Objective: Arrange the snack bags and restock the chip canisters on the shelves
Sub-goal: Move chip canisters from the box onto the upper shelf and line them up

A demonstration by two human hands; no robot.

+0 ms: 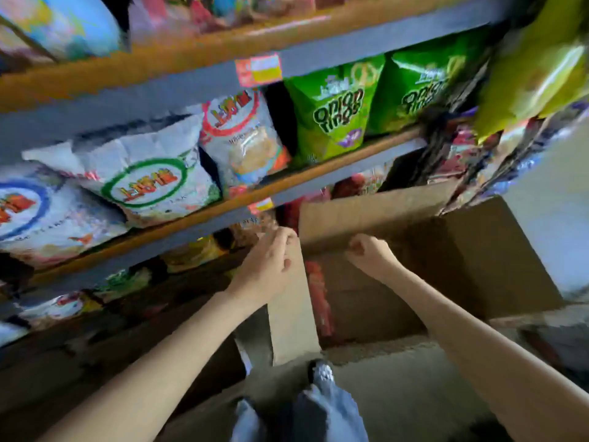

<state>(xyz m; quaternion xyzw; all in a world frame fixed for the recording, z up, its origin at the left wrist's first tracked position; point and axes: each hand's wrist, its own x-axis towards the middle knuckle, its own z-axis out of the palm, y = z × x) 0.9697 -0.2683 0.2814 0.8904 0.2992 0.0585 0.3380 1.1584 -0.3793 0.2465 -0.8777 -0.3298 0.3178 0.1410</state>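
The left hand [271,263] curls its fingers [288,239] round the upright flap of the open brown cardboard box [471,250], likely to fold it clear; the right hand [369,253] is fisted on nothing inside. Red canisters [320,298] lie between them. Beyond the fingertips, green onion-ring bags [334,113] crowd the orange-edged shelf [318,169].

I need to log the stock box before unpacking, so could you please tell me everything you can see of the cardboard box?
The cardboard box is plain brown, open at the top, and sits low in front of the shelves, right of centre. Its flaps are spread: the left hand grips the left flap's end, and the right hand, curled, is at the far flap's edge. Something red shows inside, too blurred to identify.
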